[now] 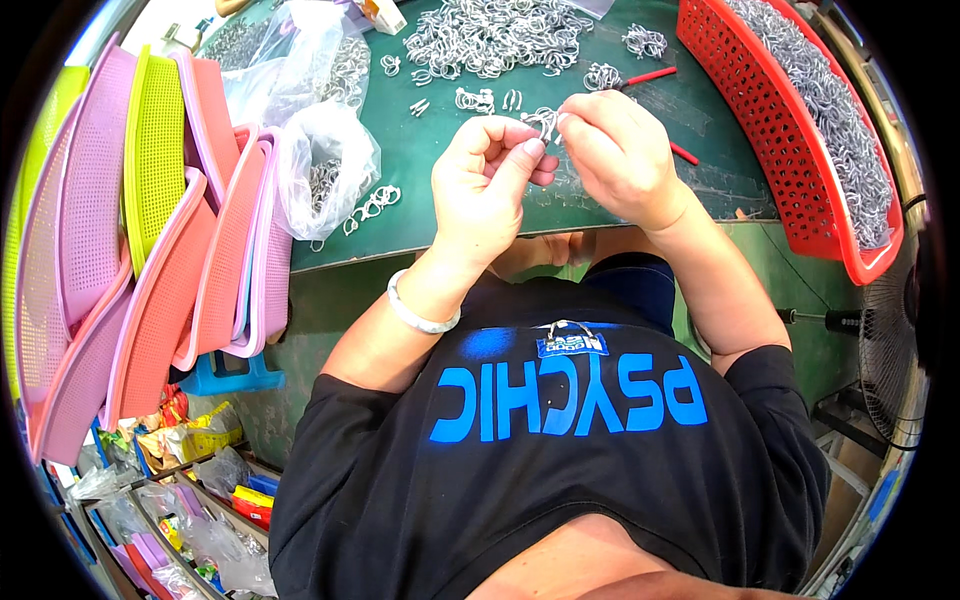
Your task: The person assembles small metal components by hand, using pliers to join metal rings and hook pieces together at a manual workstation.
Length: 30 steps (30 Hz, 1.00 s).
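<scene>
My left hand [485, 185] pinches small silvery metal rings [541, 119] between thumb and fingers above the near part of the green table. My right hand [618, 155] is closed at the same rings, its thumb and fingertips pressed together on their right side. A tool with two red handles [650, 76] lies under my right hand, which hides its middle. Just beyond my hands are a few short rows of rings [475, 100] and a small cluster of rings [602, 76]. Linked rings [372, 206] lie to the left by the table edge.
A big pile of metal rings [495, 38] covers the far middle of the table [400, 150]. On the right stands a red perforated basket [745, 120] full of metal pieces. An open clear bag [330, 150] and stacked plastic baskets [160, 150] are at left; a fan [890, 340] stands lower right.
</scene>
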Available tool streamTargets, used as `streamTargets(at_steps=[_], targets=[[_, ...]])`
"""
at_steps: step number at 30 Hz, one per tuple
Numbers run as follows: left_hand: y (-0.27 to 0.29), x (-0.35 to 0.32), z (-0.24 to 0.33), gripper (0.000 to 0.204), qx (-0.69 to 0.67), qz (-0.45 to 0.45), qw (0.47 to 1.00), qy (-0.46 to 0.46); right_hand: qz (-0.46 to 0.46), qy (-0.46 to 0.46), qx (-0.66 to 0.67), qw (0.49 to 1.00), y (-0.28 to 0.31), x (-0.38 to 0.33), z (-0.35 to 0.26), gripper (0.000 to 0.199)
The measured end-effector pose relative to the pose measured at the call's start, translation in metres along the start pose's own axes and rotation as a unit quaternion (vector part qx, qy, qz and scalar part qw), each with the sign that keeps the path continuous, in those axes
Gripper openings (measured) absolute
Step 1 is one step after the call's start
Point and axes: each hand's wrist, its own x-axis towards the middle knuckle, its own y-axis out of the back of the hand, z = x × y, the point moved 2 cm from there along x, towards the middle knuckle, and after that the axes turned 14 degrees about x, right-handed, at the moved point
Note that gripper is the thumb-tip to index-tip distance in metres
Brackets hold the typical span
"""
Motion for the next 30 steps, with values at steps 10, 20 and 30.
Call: streamTargets(at_steps=[10, 20, 30], targets=[[0.0026, -0.0024, -0.0025, 0.011, 0.081, -0.007, 0.996, -0.046, 0.035, -0.066, 0.059, 0.995, -0.0018, -0.0024, 0.0005, 0.019], [0.0015, -0.0001, -0.0004, 0.013, 0.017, -0.018, 1.0, 0.014, 0.047, -0.073, 0.058, 0.995, -0.002, -0.0031, 0.0007, 0.019], [0.0002, 0.0001, 0.0, 0.017, -0.035, 0.008, 0.997, 0.061, 0.015, 0.018, -0.017, 1.0, -0.0013, 0.0026, -0.0023, 0.017]])
